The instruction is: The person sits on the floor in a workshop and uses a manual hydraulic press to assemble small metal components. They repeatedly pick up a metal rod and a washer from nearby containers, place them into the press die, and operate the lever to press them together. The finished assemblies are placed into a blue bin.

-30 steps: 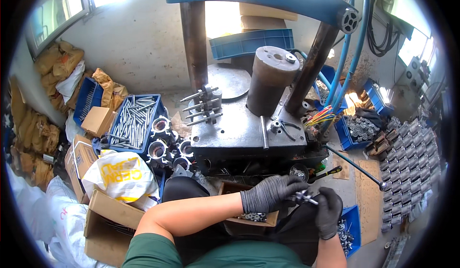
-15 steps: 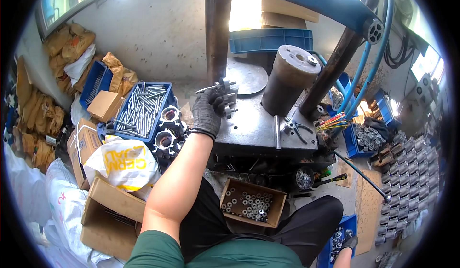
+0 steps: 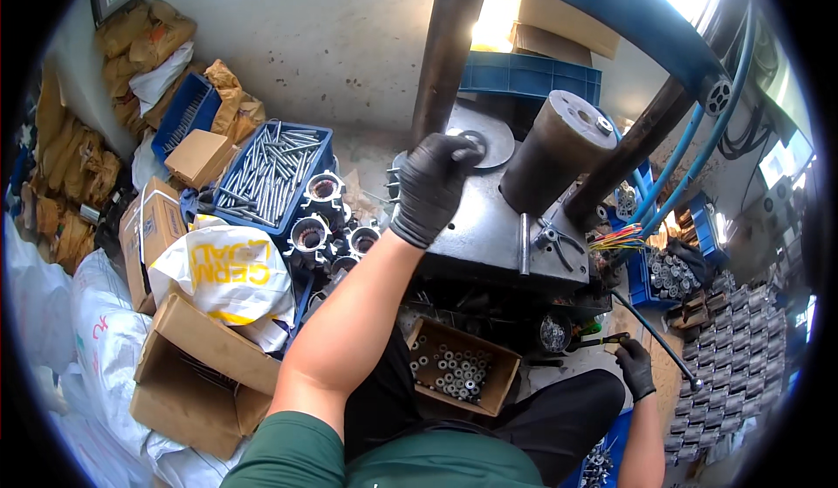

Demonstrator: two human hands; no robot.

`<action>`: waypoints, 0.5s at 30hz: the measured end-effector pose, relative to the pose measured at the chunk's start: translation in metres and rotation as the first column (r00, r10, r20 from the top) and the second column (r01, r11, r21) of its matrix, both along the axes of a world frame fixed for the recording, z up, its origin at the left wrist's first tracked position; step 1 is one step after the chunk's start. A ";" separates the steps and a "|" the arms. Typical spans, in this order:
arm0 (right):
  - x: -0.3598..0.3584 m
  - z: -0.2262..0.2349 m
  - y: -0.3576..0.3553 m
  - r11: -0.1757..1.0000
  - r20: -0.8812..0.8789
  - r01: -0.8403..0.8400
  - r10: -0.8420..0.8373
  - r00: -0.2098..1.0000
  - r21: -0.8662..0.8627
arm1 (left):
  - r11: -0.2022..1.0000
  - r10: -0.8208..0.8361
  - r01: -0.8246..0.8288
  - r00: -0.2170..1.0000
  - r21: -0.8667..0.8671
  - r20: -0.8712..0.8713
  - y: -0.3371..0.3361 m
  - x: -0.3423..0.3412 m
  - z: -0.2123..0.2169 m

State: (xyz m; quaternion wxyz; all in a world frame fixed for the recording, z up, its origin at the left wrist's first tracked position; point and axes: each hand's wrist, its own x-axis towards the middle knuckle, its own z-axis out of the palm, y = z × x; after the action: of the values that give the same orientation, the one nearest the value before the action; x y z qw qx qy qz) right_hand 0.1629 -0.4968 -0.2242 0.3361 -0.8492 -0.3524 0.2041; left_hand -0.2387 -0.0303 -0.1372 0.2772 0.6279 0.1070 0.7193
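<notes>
My left hand [image 3: 432, 187], in a dark glove, is over the left part of a steel press table [image 3: 476, 230]. Its fingers are curled around a dark round part with a shiny centre [image 3: 474, 141], mostly hidden by the fingers. Behind the wrist, a few small metal parts [image 3: 393, 176] show at the table's left edge. My gloved right hand [image 3: 635, 370] is raised right of my knee, near a tool with a black and yellow handle [image 3: 611, 340]. Its fingers are curled; anything in them is too small to tell. Below it sits a blue bin of small metal parts [image 3: 597, 466].
A thick steel cylinder [image 3: 554, 156] stands on the press table, with pliers [image 3: 559, 244] and a short rod [image 3: 525, 244] beside it. Left are a blue crate of metal shafts [image 3: 271, 174] and ring-shaped housings [image 3: 310, 235]. A cardboard box of small round parts [image 3: 511, 383] lies below.
My right hand has risen out of the blue bin at lower right. My left hand has shifted right over the table, and the pin-like parts beside it are now mostly hidden. The view has tilted.
</notes>
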 end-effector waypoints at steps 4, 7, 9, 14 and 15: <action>-0.078 0.075 0.110 0.875 0.147 -0.475 0.484 0.863 -0.092 | 0.995 -0.015 0.049 0.935 0.087 -0.354 -0.063 0.006 0.008; -0.114 0.095 0.177 0.767 0.481 -0.629 0.602 0.638 -0.126 | 0.999 -0.030 0.047 0.725 0.006 -0.688 -0.072 0.013 -0.012; -0.129 0.096 0.216 0.801 0.573 -0.595 0.520 0.634 -0.069 | 0.994 -0.104 0.048 0.590 -0.093 -0.801 -0.069 0.016 -0.016; -0.135 0.067 0.281 0.845 0.759 -0.535 0.353 0.547 -0.007 | 0.973 -0.196 -0.012 0.490 -0.232 -0.849 -0.049 0.026 -0.022; -0.136 0.061 0.288 0.861 0.757 -0.507 0.356 0.547 -0.039 | 0.967 -0.204 -0.044 0.464 -0.253 -0.862 -0.044 0.028 -0.022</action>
State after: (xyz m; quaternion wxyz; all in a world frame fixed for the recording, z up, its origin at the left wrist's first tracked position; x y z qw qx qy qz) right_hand 0.0265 -0.2091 -0.1630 0.1788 -0.7077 -0.6735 -0.1167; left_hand -0.2104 -0.0743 -0.1595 0.2893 0.8745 0.2904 0.2594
